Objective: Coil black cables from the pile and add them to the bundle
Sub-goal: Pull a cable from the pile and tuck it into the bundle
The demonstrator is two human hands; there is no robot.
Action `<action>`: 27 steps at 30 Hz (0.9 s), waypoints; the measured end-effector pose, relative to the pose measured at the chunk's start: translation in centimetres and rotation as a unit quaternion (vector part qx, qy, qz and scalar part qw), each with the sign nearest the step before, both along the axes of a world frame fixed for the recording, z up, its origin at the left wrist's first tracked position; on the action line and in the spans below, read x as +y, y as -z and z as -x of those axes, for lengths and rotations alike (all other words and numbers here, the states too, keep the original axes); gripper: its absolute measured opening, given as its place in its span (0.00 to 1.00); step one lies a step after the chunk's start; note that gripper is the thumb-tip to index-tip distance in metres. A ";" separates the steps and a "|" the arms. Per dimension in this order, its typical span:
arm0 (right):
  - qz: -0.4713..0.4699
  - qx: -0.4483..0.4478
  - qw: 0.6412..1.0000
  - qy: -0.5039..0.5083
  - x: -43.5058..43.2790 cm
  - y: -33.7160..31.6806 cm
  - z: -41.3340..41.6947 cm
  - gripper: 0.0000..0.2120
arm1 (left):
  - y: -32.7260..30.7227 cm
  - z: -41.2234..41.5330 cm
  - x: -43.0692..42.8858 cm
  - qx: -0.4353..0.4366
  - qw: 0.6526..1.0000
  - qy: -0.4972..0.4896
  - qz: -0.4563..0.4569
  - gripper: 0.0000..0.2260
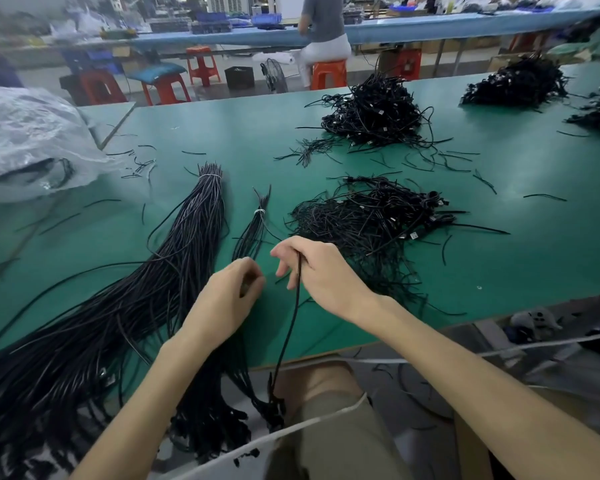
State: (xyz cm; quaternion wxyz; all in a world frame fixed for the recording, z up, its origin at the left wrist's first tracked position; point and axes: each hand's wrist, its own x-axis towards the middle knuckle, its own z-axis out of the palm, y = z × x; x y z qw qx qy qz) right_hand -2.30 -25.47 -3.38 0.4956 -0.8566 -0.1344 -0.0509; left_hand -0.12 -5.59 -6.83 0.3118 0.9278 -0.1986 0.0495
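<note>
Right hand (pixel 312 268) has its fingers curled round one black cable (pixel 290 323) mid-frame, left hand (pixel 236 285) is curled but can't tell on what; cable looks light and floppy, so I'd grab near an end, pile (pixel 371 216) just right of it.

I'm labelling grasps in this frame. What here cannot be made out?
Head view:
- What the left hand holds: its curled fingers hide it.
- Lower end of the cable in the right hand: lost in the dark tangle below the table edge.
- Large bundle's near end: cut off by the left edge.
</note>
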 end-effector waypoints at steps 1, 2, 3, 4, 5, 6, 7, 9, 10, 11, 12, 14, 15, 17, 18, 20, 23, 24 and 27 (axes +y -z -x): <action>-0.020 -0.003 1.000 -0.005 0.2 -0.3 0.2 0.13 | 0.1 -0.4 0.2 -0.017 1.000 -0.007 -0.014 0.04; -0.040 -0.003 0.999 -0.012 0.4 -0.6 0.5 0.14 | 0.1 -0.7 0.4 -0.030 0.999 -0.008 -0.030 0.05; -0.062 0.000 0.998 -0.020 0.7 -0.9 0.8 0.14 | 0.2 -0.9 0.5 -0.042 0.998 -0.005 -0.049 0.04; -0.085 0.005 0.996 -0.029 1.0 -1.3 1.2 0.14 | 0.4 -1.1 0.7 -0.054 0.996 -0.004 -0.067 0.04; -0.112 0.013 0.993 -0.040 1.3 -1.8 1.6 0.15 | 0.5 -1.1 0.9 -0.064 0.995 -0.009 -0.079 0.03; -0.144 0.021 0.988 -0.051 1.5 -2.2 1.9 0.17 | 0.6 -1.1 1.0 -0.072 0.994 -0.019 -0.085 0.03; -0.175 0.026 0.982 -0.060 1.7 -2.7 2.1 0.18 | 0.7 -1.1 1.2 -0.076 0.993 -0.031 -0.086 0.03; -0.232 0.030 0.970 -0.060 1.7 -3.4 2.2 0.20 | 0.6 -1.0 1.2 -0.074 0.993 -0.042 -0.079 0.04; -0.259 0.033 0.964 -0.048 1.6 -3.6 2.1 0.21 | 0.5 -0.8 1.0 -0.071 0.994 -0.039 -0.072 0.03; -0.285 0.039 0.957 -0.029 1.5 -3.8 2.0 0.21 | 0.3 -0.5 0.8 -0.063 0.996 -0.028 -0.060 0.03; -0.311 0.049 0.949 -0.004 1.3 -4.0 1.9 0.21 | -0.1 0.0 0.5 -0.052 0.998 -0.012 -0.042 0.03; -0.367 0.080 0.926 0.046 0.7 -4.1 1.4 0.22 | -1.2 1.4 -0.3 -0.028 0.999 0.034 0.009 0.06; -0.398 0.097 0.910 0.065 0.4 -4.2 1.0 0.22 | -1.7 2.2 -0.8 0.000 0.997 0.065 0.044 0.09; -0.459 0.122 0.874 0.098 -0.2 -4.6 0.0 0.22 | -3.1 3.6 -1.5 0.128 0.971 0.143 0.141 0.18; -0.489 0.132 0.854 0.117 -0.6 -4.8 -0.6 0.21 | -3.6 4.2 -1.8 0.206 0.943 0.186 0.184 0.22; -0.538 0.148 0.814 0.161 -1.6 -5.2 -1.7 0.21 | -4.0 4.8 -1.7 0.298 0.888 0.273 0.218 0.24; -0.557 0.156 0.784 0.226 -3.3 -4.9 -2.6 0.21 | -3.9 4.5 -0.9 0.325 0.856 0.305 0.264 0.17; -0.560 0.155 0.777 0.245 -4.0 -4.7 -2.7 0.21 | -3.7 4.1 -0.4 0.327 0.848 0.292 0.299 0.15; -0.591 0.147 0.738 0.291 -6.5 -4.1 -2.6 0.20 | -3.3 2.6 1.3 0.314 0.819 0.229 0.422 0.14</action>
